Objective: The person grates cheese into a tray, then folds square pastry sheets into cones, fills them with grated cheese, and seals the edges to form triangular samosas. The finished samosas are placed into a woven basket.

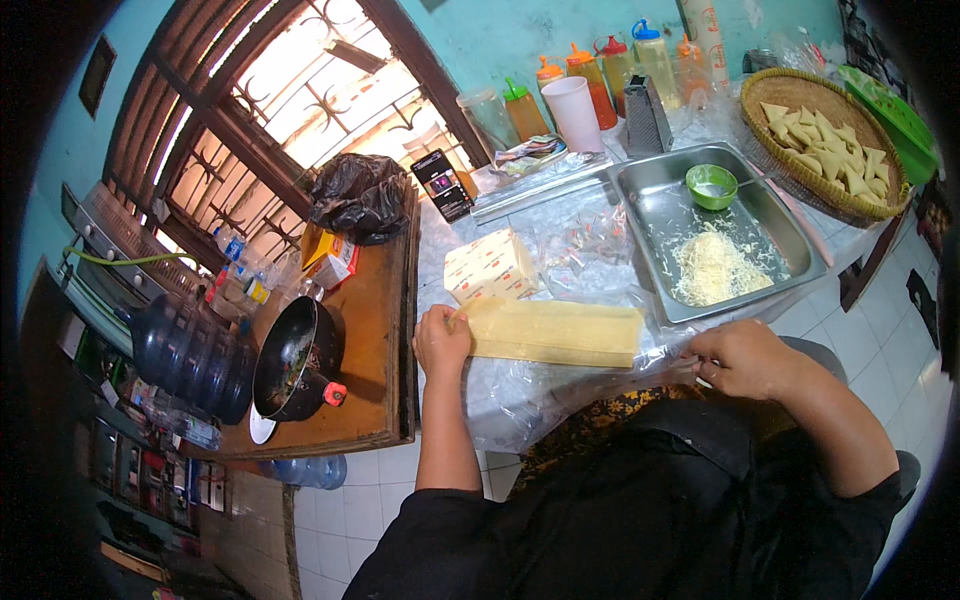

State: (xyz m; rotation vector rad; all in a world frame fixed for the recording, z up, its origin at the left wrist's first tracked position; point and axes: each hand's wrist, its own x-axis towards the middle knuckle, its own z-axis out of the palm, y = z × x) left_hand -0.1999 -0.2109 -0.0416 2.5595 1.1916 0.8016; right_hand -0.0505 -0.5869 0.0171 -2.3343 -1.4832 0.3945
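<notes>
Head view: the left hand (pixel 442 340) has its thumb and fingers closed on the left end of a pale yellow strip (pixel 555 332). The strip lies lengthwise across a clear plastic sheet (pixel 510 408) at the near side of the table, between the two hands. The right hand (pixel 738 360) is well apart from the left, beyond the strip's right end, its fingers curled at the sheet's edge; something whitish shows under them, and I cannot tell whether they grip it.

Just behind the strip's left part stands a printed cream block (pixel 490 265). To the right, a metal tray (pixel 655 200) holds a heap of pale shreds (pixel 718 268) and a small green bowl (pixel 712 203). Past the tray, a woven basket (pixel 780 85) carries folded triangles (pixel 830 150). A grater (pixel 647 118) and a white cup (pixel 574 112) stand at the back, before a row of squeeze bottles (pixel 587 90). On the wooden table (pixel 375 360) at left sits a dark pan (pixel 280 370).
</notes>
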